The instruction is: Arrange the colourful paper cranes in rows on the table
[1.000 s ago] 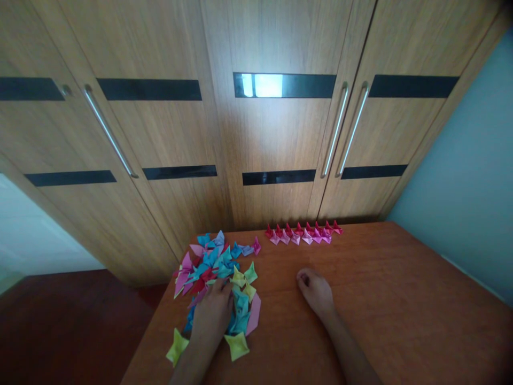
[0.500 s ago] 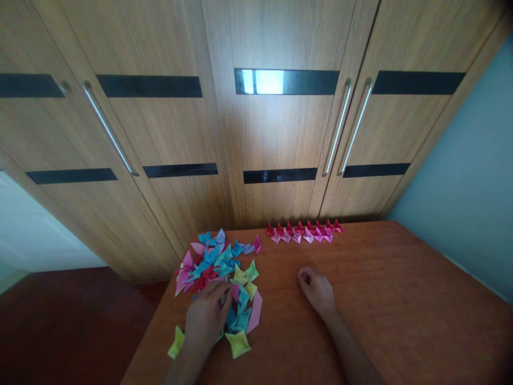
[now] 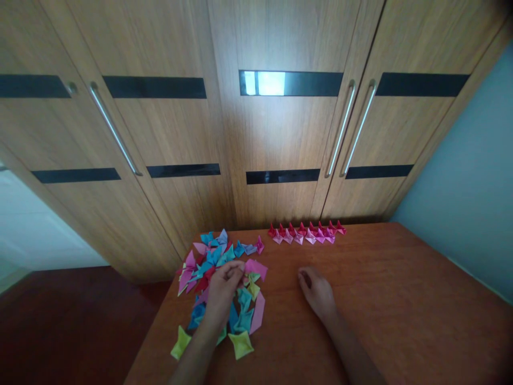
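Note:
My left hand (image 3: 225, 289) pinches a pink folded paper piece (image 3: 256, 268) above the right side of a loose pile of coloured paper pieces. Yellow-green pieces (image 3: 253, 290), teal pieces (image 3: 243, 321) and a long pink piece (image 3: 258, 313) lie just beneath and beside it. My right hand (image 3: 316, 291) rests on the table with its fingers curled; whatever it may hold is hidden. Toward the table's back edge stand two rows of small folded pieces, red ones (image 3: 301, 230) behind pink ones (image 3: 310, 238).
The brown table (image 3: 385, 299) reaches a wooden wardrobe (image 3: 276, 203) at its back edge. A yellow-green piece (image 3: 241, 345) and another (image 3: 181, 342) lie near the front left. On the right is a blue-grey wall (image 3: 473, 176).
My left hand has moved up and away from me, bringing the pink piece out of the pile. My right hand stays in place. The view has shifted slightly.

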Available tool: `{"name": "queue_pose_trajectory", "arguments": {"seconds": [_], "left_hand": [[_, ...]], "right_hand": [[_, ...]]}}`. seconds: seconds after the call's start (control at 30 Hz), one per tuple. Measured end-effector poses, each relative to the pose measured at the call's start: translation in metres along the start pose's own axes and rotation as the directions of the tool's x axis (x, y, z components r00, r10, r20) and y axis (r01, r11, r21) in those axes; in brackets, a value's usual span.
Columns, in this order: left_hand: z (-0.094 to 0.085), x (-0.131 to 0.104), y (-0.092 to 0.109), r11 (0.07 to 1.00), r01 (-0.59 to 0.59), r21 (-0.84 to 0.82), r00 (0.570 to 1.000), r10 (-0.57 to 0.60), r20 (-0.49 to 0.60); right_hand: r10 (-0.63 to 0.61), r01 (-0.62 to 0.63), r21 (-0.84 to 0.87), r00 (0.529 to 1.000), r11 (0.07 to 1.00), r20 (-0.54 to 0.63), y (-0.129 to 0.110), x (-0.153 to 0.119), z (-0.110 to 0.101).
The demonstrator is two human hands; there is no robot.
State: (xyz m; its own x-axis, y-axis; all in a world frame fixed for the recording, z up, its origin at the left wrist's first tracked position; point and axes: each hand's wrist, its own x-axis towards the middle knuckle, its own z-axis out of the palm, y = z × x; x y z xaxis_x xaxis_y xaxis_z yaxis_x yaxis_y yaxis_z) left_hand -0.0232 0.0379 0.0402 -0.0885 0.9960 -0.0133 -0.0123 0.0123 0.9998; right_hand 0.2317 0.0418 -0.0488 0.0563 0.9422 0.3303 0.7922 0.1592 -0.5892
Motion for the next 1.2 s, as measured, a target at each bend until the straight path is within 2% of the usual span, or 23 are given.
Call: {"name": "queue_pose_trajectory", "arguments": {"seconds": [0.1,0.17,0.27,0.37,0.53,0.63,0.73,0.87,0.97,1.1,1.2], "left_hand": [[0.018,0.005,-0.006,0.986,0.061,-0.156,0.997,-0.055,0.045],[0.028,0.005,-0.012,0.977,0.101,-0.186,0.993,-0.089,0.073],[0.038,0.0,-0.022,0.977,0.131,-0.169,0.986,-0.111,0.121],[0.041,-0.006,-0.026,0.991,0.097,-0.087,0.989,-0.086,0.12],[0.035,-0.012,-0.023,0.98,-0.086,0.181,0.992,0.066,0.112],[0.032,-0.013,-0.025,0.915,-0.206,0.347,0.976,0.164,0.146],[0.032,-0.013,-0.03,0.867,-0.267,0.421,0.959,0.197,0.202],[0.034,-0.011,-0.032,0.902,-0.222,0.371,0.969,0.163,0.184],[0.033,-0.009,-0.031,0.96,-0.152,0.236,0.982,0.12,0.145],[0.032,-0.007,-0.028,0.981,-0.138,0.134,0.982,0.118,0.148],[0.032,-0.009,-0.026,0.964,-0.199,0.178,0.966,0.163,0.2]], "right_hand": [[-0.121,0.124,0.013,0.983,0.992,-0.138,-0.014,-0.004,0.005],[-0.191,0.196,-0.002,0.954,0.981,-0.232,-0.026,-0.007,0.009],[-0.318,0.324,-0.021,0.91,0.946,-0.265,-0.039,-0.013,0.013],[-0.412,0.42,-0.021,0.879,0.907,-0.238,-0.045,-0.018,0.014],[-0.425,0.444,0.038,0.876,0.895,-0.229,-0.044,-0.02,0.009],[-0.406,0.432,0.098,0.889,0.896,-0.21,-0.043,-0.019,0.008],[-0.392,0.412,0.151,0.908,0.899,-0.147,-0.045,-0.019,0.007],[-0.375,0.391,0.2,0.92,0.898,-0.113,-0.047,-0.02,0.007],[-0.331,0.345,0.241,0.939,0.907,-0.096,-0.048,-0.021,0.007],[-0.205,0.178,0.429,0.979,0.885,0.017,-0.048,-0.018,0.009],[-0.079,-0.03,0.632,0.986,0.774,0.144,-0.046,-0.014,0.009]]}}
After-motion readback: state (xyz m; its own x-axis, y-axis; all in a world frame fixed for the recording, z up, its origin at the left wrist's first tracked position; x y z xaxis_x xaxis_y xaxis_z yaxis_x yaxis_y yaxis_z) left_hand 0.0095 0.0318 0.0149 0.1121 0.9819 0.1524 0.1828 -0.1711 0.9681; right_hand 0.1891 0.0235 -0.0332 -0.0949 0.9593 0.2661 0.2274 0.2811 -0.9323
